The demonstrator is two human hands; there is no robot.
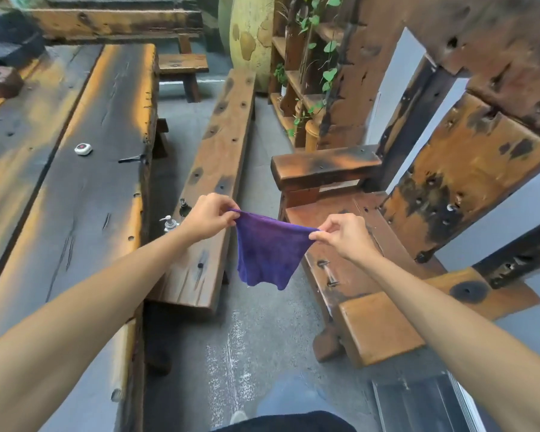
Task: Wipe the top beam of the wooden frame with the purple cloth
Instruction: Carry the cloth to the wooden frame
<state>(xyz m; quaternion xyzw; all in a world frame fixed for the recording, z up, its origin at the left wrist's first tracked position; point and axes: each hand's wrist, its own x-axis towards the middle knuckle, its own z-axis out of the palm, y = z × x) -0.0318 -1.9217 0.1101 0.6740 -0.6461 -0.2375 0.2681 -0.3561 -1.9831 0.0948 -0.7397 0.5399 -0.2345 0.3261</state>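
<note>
Cloth point(268, 251) hung between my two hands, purple and limp, stretched out along its top edge over the gap between the long bench point(212, 157) and the wooden seat point(334, 244). My left hand point(208, 218) pinched one upper corner between thumb and fingertips; my right hand point(340, 233) pinched the other the same way. The lower edge dangled free, touching nothing.

The top beam point(487, 29) of the wooden frame stood up and to my right, well apart from the cloth, a rough dark timber pitted with holes. As I judged it, I was at the step of readying the cloth, and no wiping had begun.

To do this well, I reckoned I should fold the cloth into a flat pad rather than carry it up as a loose sheet. A pad would give me a firm face to press and spare faces to turn to once one got dirty. The beam looked coarse and pocked, so loose corners could snag on it. I thought one hand should carry the pad, palm flat behind it, and run long strokes along the grain from one end to the other.
</note>
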